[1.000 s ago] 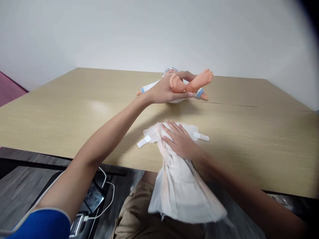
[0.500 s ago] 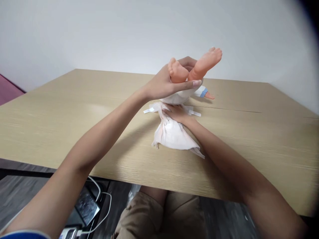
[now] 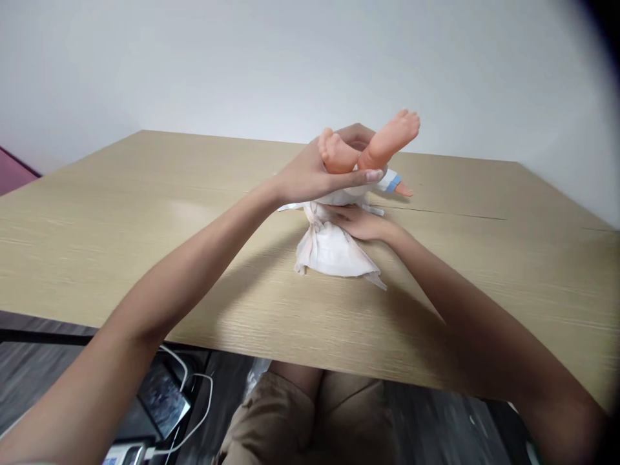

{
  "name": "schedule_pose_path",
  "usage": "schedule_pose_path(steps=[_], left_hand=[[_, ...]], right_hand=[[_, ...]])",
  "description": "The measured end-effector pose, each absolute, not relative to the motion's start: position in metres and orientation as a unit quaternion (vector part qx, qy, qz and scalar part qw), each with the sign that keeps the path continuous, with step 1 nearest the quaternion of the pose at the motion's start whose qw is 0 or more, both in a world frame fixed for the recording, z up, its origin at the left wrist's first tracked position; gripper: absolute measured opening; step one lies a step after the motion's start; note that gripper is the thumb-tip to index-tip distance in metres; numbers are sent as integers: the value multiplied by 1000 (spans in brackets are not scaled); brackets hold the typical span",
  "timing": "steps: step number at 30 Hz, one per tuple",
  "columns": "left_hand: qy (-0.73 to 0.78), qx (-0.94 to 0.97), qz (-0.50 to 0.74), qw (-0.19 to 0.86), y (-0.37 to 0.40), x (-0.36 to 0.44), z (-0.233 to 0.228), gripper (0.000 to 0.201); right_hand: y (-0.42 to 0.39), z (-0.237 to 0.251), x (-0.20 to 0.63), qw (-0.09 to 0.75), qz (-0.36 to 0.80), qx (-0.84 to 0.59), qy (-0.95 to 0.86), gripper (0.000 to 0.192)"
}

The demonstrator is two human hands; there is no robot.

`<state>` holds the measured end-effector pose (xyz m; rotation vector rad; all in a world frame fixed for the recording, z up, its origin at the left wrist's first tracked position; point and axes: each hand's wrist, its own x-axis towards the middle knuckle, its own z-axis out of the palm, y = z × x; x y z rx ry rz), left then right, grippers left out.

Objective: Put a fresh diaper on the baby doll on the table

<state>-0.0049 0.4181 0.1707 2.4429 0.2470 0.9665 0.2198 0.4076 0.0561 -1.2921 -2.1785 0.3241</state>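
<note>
A baby doll (image 3: 382,142) lies on its back at the far middle of the wooden table (image 3: 145,213), its bare legs lifted. My left hand (image 3: 314,174) grips both doll ankles and holds the legs up. A white diaper (image 3: 332,248) is spread on the table in front of the doll, its far end tucked under the doll's raised bottom. My right hand (image 3: 361,223) lies flat on the diaper's far end, fingers reaching under the doll. The doll's head and most of its body are hidden behind my left hand.
A white wall rises behind the table. Below the near table edge I see my lap in tan trousers (image 3: 310,420), and on the floor at the left a phone with white cables (image 3: 165,400).
My right hand has slid the diaper from the near table edge away from me and under the doll. My left hand has raised the doll's legs higher.
</note>
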Motion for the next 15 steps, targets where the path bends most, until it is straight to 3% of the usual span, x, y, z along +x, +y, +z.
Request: schedule_pose_path(steps=[4, 7, 11, 15], left_hand=[[102, 893, 341, 274, 406, -8, 153, 48], [127, 890, 329, 290, 396, -6, 137, 51], [114, 885, 340, 296, 388, -2, 122, 60], [93, 899, 323, 279, 387, -17, 116, 64]], right_hand=[[344, 60, 227, 240, 135, -571, -773, 50], [310, 75, 220, 295, 69, -643, -703, 48], [299, 78, 207, 423, 29, -535, -730, 53], [304, 68, 215, 412, 37, -485, -770, 56]])
